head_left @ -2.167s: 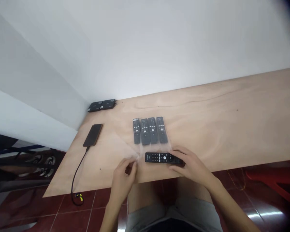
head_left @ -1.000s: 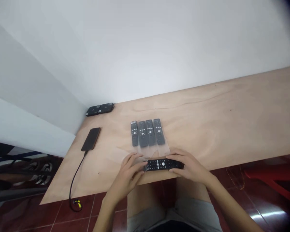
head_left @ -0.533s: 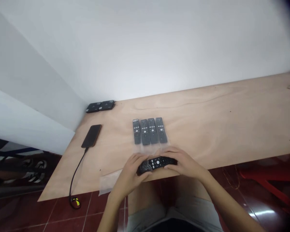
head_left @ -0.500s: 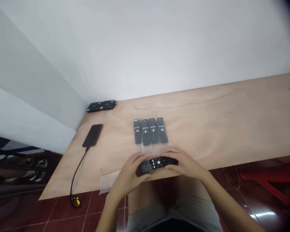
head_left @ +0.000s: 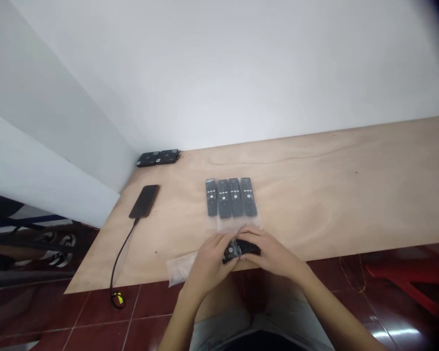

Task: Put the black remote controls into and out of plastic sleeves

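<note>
- Both hands sit close together at the near edge of the table, low in the middle of the frame: the left hand [head_left: 208, 261] and the right hand [head_left: 272, 254] are curled inward, fingers together, not spread.
- A black remote control [head_left: 247, 248] lies between them, gripped from both sides; the fingers of each hand wrap over it, and only its middle and part of its button face show.
- A clear plastic sleeve [head_left: 181, 269] is bunched around the left part of the remote control, passes under the left hand and trails toward the lower left, past the table edge.
- Four more black remote controls [head_left: 224, 199] lie side by side in a row, upright in the frame, just beyond the fingertips, each in its own clear plastic bag [head_left: 237, 222].
- A plywood table [head_left: 332, 195] runs across the frame, and the hands rest on its near edge above the person's grey shorts [head_left: 289, 319].
- A black smartphone [head_left: 144, 201] lies on the table to the left, with a black cable [head_left: 121, 256] running from it over the edge toward a yellow-marked plug [head_left: 117, 298].
- Two flat black boxes [head_left: 157, 157] sit against the wall [head_left: 205, 73] at the table's far left corner.
- Dark red floor tiles [head_left: 95, 321] show below the table, with a red plastic stool [head_left: 406, 278] at lower right.
</note>
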`<state>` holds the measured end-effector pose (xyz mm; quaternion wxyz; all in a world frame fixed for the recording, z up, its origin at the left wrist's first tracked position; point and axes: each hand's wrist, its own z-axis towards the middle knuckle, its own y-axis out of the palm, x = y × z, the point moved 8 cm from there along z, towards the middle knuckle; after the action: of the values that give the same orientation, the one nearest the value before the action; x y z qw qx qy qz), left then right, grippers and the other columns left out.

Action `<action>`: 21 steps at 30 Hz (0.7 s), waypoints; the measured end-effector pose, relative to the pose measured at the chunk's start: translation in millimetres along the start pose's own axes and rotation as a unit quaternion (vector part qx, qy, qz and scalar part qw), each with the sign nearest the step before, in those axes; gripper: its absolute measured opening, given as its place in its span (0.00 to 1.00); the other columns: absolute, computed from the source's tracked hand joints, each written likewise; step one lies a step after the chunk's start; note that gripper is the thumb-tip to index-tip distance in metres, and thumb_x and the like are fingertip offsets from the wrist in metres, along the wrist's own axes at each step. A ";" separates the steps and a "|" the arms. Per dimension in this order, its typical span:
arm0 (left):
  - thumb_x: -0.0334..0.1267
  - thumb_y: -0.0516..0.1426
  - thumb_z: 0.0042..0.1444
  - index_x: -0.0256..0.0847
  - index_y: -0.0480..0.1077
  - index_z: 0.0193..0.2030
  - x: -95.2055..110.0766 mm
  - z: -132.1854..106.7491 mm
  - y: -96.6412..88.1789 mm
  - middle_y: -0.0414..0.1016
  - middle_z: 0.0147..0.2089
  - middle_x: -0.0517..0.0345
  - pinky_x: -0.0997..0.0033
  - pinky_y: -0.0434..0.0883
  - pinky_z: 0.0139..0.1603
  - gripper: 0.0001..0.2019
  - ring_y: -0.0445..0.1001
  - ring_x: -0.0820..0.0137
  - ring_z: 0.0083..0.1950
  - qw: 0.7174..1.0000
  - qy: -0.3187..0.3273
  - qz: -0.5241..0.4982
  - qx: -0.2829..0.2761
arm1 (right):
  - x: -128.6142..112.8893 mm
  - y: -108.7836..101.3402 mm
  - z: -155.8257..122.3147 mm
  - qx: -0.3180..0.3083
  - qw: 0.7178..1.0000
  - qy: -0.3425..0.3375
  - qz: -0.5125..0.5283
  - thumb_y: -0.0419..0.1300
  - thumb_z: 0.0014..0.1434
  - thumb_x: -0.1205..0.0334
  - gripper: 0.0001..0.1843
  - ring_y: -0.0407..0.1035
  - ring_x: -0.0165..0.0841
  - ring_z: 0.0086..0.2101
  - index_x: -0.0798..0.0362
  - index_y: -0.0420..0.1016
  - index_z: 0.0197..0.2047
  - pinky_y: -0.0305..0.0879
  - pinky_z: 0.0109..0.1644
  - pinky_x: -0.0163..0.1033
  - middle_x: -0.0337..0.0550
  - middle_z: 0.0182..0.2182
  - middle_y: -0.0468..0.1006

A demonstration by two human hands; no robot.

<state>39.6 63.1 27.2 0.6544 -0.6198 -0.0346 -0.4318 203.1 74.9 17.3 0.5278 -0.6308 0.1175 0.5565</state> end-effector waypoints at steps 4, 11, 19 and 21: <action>0.34 0.70 0.62 0.53 0.68 0.73 -4.0 -2.7 -6.0 0.79 0.62 0.48 0.46 0.78 0.64 0.34 0.78 0.50 0.63 1.000 -0.012 0.012 -0.018 | 19.8 -18.5 -21.1 0.058 0.996 0.063 0.010 0.64 0.75 0.57 0.26 0.77 0.45 0.54 0.40 0.71 0.73 0.78 0.61 0.53 0.50 0.60 0.78; 0.32 0.68 0.63 0.55 0.67 0.74 -5.8 -3.5 -7.9 0.81 0.60 0.50 0.50 0.79 0.60 0.34 0.81 0.52 0.60 1.000 -0.018 0.010 -0.012 | 21.6 -12.5 -37.9 0.103 0.992 0.060 0.029 0.54 0.80 0.57 0.24 0.77 0.49 0.58 0.39 0.71 0.75 0.75 0.66 0.61 0.50 0.60 0.82; 0.28 0.62 0.65 0.45 0.70 0.66 13.5 14.8 27.1 0.81 0.53 0.48 0.51 0.79 0.54 0.23 0.80 0.51 0.54 0.997 0.032 0.062 -0.039 | 15.5 18.8 -18.7 0.123 0.975 0.099 0.158 0.59 0.77 0.56 0.29 0.77 0.46 0.61 0.40 0.67 0.78 0.73 0.70 0.57 0.48 0.62 0.82; 0.26 0.61 0.64 0.44 0.69 0.67 15.7 18.4 30.4 0.80 0.53 0.47 0.50 0.79 0.54 0.25 0.79 0.51 0.54 0.996 0.032 0.066 -0.043 | 18.6 20.1 -15.1 0.136 0.970 0.111 0.168 0.62 0.74 0.57 0.31 0.79 0.45 0.57 0.42 0.68 0.77 0.76 0.67 0.56 0.48 0.58 0.84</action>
<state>76.9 66.1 16.8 0.6551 -0.6340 0.0456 -0.4084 203.6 62.7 -11.5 0.4915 -0.5820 0.3543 0.5423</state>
